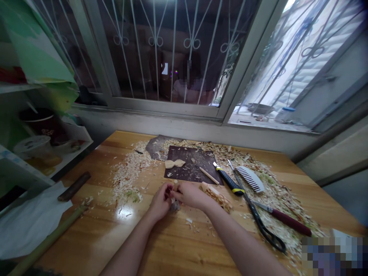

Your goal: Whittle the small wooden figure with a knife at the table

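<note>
My left hand [161, 200] and my right hand [190, 196] meet over the wooden table [169, 249]. Their fingers are bent and pressed together around something small that they hide. Just under them shows a greyish, crumpled scrap [174, 206]. Beyond the fingers a pale carved wooden piece [174, 164] with a narrow waist lies on a dark sheet [188, 174]. A light wooden stick [209, 175], pointed like a pencil, rests across the sheet's right part. Beside my right wrist lies a rough, pale-and-orange chunk [217, 196], partly covered by the arm.
On the right lie a black-and-yellow-handled cutter [230, 182], black scissors [257, 220], a white comb [250, 179] and a red-handled tool [290, 221]. Wood shavings [126, 176] spread around the sheet. Left are a dark stick [74, 186], a green rod [51, 237] and white paper [31, 222].
</note>
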Tool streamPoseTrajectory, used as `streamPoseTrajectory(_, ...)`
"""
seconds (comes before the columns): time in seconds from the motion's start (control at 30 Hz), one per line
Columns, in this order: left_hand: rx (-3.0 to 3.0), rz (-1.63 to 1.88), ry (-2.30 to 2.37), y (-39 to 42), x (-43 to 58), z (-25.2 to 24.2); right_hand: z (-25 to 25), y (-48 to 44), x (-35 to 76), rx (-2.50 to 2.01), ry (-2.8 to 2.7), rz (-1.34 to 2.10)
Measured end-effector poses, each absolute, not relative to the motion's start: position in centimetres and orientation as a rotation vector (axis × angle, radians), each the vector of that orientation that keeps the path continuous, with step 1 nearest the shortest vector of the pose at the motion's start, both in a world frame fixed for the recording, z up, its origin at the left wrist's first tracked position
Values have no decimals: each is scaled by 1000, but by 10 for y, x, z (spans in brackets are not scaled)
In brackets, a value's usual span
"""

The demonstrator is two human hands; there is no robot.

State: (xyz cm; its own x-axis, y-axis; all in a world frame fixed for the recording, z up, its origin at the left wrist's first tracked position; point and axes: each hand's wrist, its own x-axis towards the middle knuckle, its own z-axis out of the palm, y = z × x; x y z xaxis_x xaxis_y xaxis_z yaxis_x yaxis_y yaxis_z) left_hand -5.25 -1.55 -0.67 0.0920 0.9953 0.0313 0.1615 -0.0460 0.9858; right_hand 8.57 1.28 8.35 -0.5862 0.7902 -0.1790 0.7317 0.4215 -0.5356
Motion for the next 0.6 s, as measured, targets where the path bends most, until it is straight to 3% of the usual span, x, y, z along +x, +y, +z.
streamPoseTrajectory(0.4,1412,1162,1245,-14,-51,-11,67,18,107,-1355,-2415,1167)
streamPoseTrajectory(0.6,1428,1136,1211,-15,-50,-8,64,19,103,-1385,-2436,1141)
